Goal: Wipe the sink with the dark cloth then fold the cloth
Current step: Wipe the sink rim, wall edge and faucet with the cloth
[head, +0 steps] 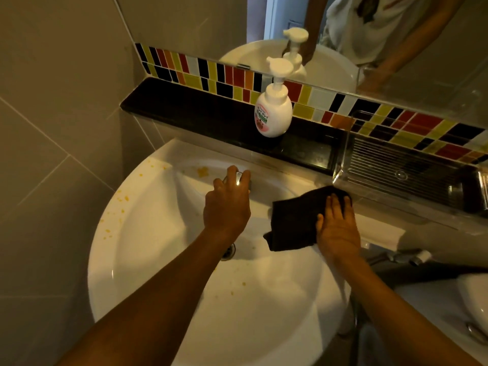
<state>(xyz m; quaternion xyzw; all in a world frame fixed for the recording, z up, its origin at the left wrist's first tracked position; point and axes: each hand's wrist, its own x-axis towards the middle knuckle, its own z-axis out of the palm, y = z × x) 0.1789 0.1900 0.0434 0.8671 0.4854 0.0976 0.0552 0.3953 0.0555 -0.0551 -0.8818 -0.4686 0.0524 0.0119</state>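
Note:
A white round sink (148,260) fills the lower middle of the view, with yellow-orange specks on its left rim and back. Its metal drain (227,252) shows just under my left forearm. My left hand (227,204) is closed over the chrome tap (239,178) at the back of the basin. The dark cloth (295,220) lies spread on the sink's right rim and hangs partly into the basin. My right hand (338,225) rests flat on the cloth's right side, fingers spread and pressing it down.
A white pump soap bottle (273,112) stands on the black ledge (198,114) behind the sink. A clear ribbed tray (401,167) sits on the ledge to the right. A mirror and coloured tiles rise behind. A spray hose (406,257) and a white toilet (472,305) are at right.

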